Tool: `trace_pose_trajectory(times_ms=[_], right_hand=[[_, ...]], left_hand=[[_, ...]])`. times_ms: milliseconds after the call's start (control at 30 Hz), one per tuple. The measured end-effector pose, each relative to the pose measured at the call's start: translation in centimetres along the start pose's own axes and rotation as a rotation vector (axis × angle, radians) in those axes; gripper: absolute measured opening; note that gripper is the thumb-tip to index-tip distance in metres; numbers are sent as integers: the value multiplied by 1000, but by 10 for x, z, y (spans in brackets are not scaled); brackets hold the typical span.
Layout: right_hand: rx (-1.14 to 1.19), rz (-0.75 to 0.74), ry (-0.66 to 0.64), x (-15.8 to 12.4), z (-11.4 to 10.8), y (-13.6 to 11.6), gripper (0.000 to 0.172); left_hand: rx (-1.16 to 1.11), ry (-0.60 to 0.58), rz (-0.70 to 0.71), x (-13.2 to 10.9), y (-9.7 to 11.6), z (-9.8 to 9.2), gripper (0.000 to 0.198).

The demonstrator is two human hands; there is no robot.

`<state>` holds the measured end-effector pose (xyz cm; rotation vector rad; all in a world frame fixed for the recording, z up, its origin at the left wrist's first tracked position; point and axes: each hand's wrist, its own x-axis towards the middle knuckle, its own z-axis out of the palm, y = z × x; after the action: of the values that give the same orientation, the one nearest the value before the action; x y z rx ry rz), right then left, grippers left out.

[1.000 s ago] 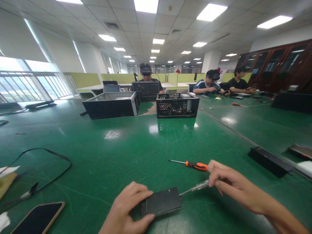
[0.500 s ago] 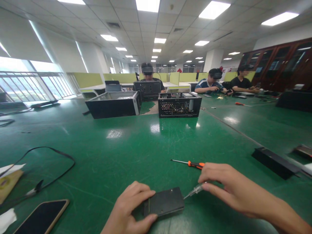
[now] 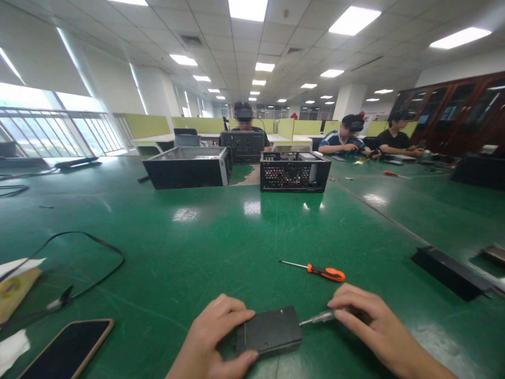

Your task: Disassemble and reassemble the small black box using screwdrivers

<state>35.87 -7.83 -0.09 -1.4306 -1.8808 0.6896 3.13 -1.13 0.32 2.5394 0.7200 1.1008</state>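
My left hand (image 3: 221, 339) grips the left end of a small flat black box (image 3: 272, 330), thumb on the near side and fingers on the far side. The box rests low over the green table (image 3: 189, 252). Pinched in my right hand (image 3: 369, 321) is a small screwdriver (image 3: 321, 317) with a clear handle. Its thin shaft points left, and the tip meets or nearly meets the box's right end. Just beyond my right hand lies an orange and black screwdriver (image 3: 325, 272), its shaft pointing left.
At the left are a phone (image 3: 65, 350), a black cable (image 3: 94, 242) and a paper packet (image 3: 18, 292). A long black part (image 3: 450, 271) lies right. Farther back stand open computer cases (image 3: 294, 173) (image 3: 189, 171); several people (image 3: 343, 139) sit beyond.
My right hand has lowered and shifted slightly right, uncovering the orange screwdriver's handle. The clear screwdriver lies at a flatter angle. My left hand still holds the box.
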Motion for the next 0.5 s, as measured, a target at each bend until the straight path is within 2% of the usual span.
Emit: trace_pose_trajectory(times_ms=[200,500], right_hand=[[-100,-114,89,-5,13,-1,18],[-100,-61,110,-3,23,-11,20]], left_hand=[[-4,-21,-14,-1,2,0,34],[145,-6,35,-6,-2,-1,53]])
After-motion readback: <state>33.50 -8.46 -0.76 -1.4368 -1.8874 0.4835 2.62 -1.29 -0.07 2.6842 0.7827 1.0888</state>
